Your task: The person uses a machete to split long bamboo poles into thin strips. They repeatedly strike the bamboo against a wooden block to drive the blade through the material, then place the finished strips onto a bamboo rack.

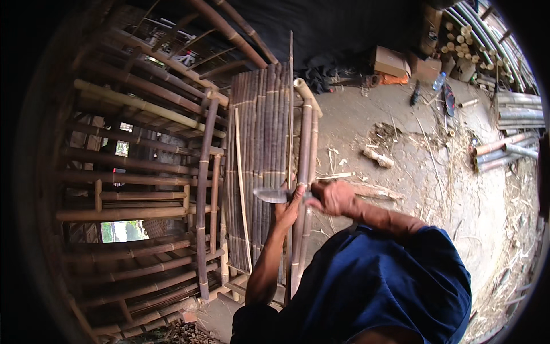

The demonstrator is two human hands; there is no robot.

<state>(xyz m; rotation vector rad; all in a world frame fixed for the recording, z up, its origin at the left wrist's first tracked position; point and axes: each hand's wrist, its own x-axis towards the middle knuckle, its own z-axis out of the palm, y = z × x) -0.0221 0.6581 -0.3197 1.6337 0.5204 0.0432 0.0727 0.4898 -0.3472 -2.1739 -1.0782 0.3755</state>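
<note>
A dirt floor [435, 189] littered with shavings and offcuts spreads to the right, with cut bamboo poles [504, 149] stacked along its edge; to the left rises a bamboo frame [143, 172] of dark rails. Against it leans a panel of dark bamboo slats [260, 143], bordered by an upright bamboo pole [303, 172]. The right hand [338, 198] is closed around the handle of a knife [272, 196], its pale blade lying crosswise over the slats. The left hand [289, 209] presses against the pole and the blade's back (whether its fingers wrap right round the pole is hard to tell). For this cut to go well, the blade probably wants to bite squarely, the left hand bracing the pole with fingertips clear of the edge, and pressure kept short and controlled so that the knife does not skid onto the neighbouring slats.
</note>
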